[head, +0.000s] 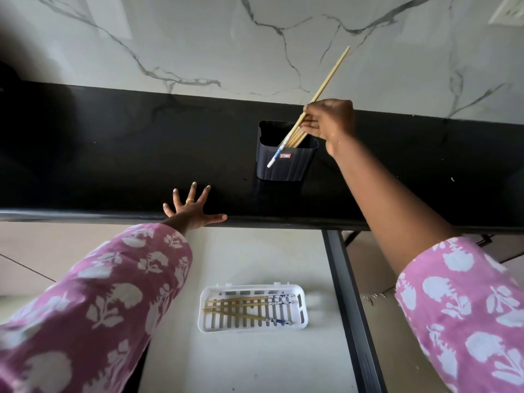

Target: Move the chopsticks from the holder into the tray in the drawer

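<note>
Where marble (255, 46) ends, black countertop (113, 154).

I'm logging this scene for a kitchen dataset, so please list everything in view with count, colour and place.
Holder: one, dark blue-grey, on the black counter, right of centre.
Chopstick in hand: one, pale wood with a blue-and-white end, tilted, lower end in front of the holder.
Chopsticks in holder: a few, pale wood, exact count unclear.
Tray: one, white, slotted, in the open drawer below the counter.
Chopsticks in tray: about four, pale wood with blue-and-white ends, lying flat.
Counter: one, black.
Wall: white marble with grey veins.
Drawer: one, pale floor, dark side rail.
Left hand: spread flat on the counter edge, ring on one finger.
Right hand: pinching the chopstick.
Sleeves: two, pink with white flowers.
</note>
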`<move>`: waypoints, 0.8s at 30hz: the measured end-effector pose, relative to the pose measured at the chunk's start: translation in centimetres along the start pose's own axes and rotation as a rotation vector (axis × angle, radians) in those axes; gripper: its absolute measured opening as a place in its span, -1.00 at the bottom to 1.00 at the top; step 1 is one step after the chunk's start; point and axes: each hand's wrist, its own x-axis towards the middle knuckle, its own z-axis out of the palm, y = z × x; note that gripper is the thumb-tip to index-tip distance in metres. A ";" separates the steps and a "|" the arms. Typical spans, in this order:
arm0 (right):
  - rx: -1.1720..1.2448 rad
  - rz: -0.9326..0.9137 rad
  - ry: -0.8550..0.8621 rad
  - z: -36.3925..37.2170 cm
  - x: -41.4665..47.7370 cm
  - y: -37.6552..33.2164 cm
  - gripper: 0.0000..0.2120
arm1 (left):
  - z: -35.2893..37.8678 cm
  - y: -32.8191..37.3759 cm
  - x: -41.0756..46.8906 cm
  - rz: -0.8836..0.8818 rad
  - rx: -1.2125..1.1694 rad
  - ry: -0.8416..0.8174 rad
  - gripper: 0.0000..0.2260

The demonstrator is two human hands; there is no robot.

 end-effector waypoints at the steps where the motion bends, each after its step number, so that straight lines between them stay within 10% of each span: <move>1: -0.003 -0.004 -0.048 0.2 -0.9 0.5 -0.86 | -0.1 0.0 0.0 0.002 0.002 -0.002 -0.10; 24: -1.244 -0.141 -1.128 5.8 -19.0 24.0 -0.86 | 0.6 -0.5 0.8 0.021 0.007 0.036 -0.10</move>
